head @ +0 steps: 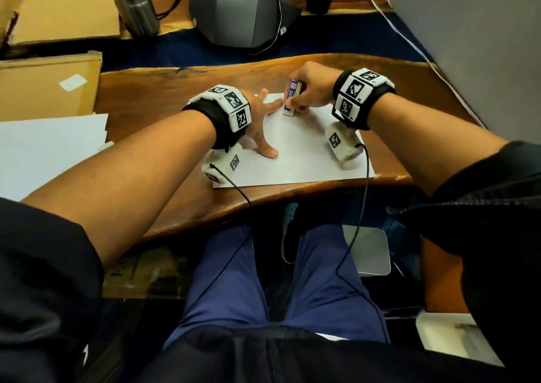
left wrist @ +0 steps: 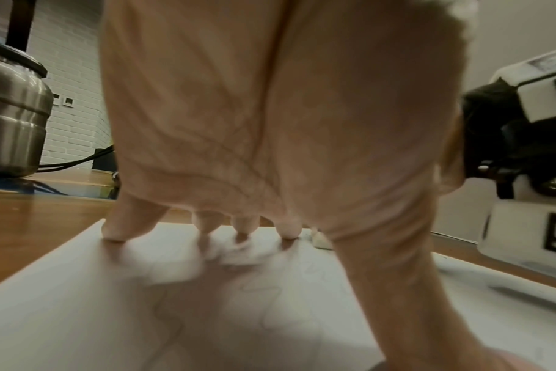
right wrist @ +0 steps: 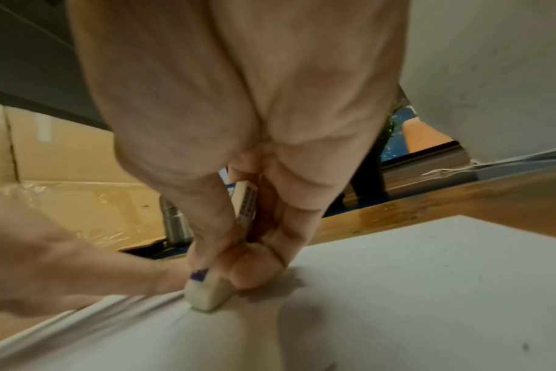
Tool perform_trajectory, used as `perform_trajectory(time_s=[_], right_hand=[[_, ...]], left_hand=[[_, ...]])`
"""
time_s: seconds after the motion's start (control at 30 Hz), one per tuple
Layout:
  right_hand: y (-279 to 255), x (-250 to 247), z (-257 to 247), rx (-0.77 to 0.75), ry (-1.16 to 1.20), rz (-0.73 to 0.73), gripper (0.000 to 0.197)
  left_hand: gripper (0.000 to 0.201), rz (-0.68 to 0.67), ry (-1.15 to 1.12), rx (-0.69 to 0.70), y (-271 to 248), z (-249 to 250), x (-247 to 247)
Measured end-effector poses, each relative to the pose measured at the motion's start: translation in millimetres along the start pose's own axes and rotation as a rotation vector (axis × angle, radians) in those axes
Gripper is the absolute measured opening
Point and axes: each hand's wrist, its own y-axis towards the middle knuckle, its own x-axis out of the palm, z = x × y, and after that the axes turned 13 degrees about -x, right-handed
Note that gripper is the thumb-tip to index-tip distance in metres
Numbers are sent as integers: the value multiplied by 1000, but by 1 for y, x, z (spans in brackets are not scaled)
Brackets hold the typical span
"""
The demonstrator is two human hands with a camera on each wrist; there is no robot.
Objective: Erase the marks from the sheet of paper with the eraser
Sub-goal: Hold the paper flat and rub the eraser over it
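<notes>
1. The sheet of paper [head: 307, 148] lay flat on the wooden surface [head: 164, 89], its near edge close to the edge nearest me, so both of my forearms could come at it from in front.
2. My left hand [head: 259, 122] was spread wide on the left part of the sheet, fingers straight and splayed, fingertips [left wrist: 115, 232] pressing down and gripping nothing. My reading: it was there to pin the paper so the rubbing would not drag or crumple it.
3. My right hand [head: 310, 89] held the eraser [head: 291, 98] in a narrow pinch, thumb on one side and curled fingers on the other, over its printed sleeve.
4. The eraser stood steeply tilted, its bare white end [right wrist: 208, 296] down on the sheet near the far edge, just beside my left index finger. Held high on the sleeve, it left only the rubber tip touching the paper.
5. In the right wrist view the paper showed a slight ripple next to the tip; I judged that firm pressure was on it.
6. Faint wavy pencil marks [left wrist: 257, 288] showed under my left palm in the left wrist view, so erasing was not yet done there.
</notes>
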Motion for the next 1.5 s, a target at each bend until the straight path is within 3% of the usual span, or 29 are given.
perform_trajectory(time_s=[0.17, 0.33, 0.5, 0.67, 0.83, 1.03, 1.2, 1.33, 1.5], right_hand=[[-11, 8, -8, -83, -31, -217, 21], [-4, -1, 2, 30, 63, 15, 18], [-13, 7, -2, -1, -12, -99, 25], [-10, 8, -3, 118, 123, 128, 24], [-17, 12, -7, 81, 77, -39, 23], [-16, 13, -11, 183, 254, 141, 18], [-32, 15, -10, 141, 230, -59, 16], [-26, 10, -8, 179, 274, 93, 17], [-20, 9, -6, 200, 304, 133, 17]], left_hand=[[134, -6, 11, -4, 2, -2, -1], [136, -12, -16, -1, 1, -1, 0], [139, -14, 8, -5, 3, -1, -1], [138, -15, -5, 3, 2, -1, 0], [137, -18, -14, -7, 2, -2, -1], [136, -5, -25, -13, 3, -3, 2], [136, -24, -50, -5, 3, -3, 1], [133, -26, -116, 12, -1, -6, 2], [108, 61, -190, 129, -2, -6, 7]])
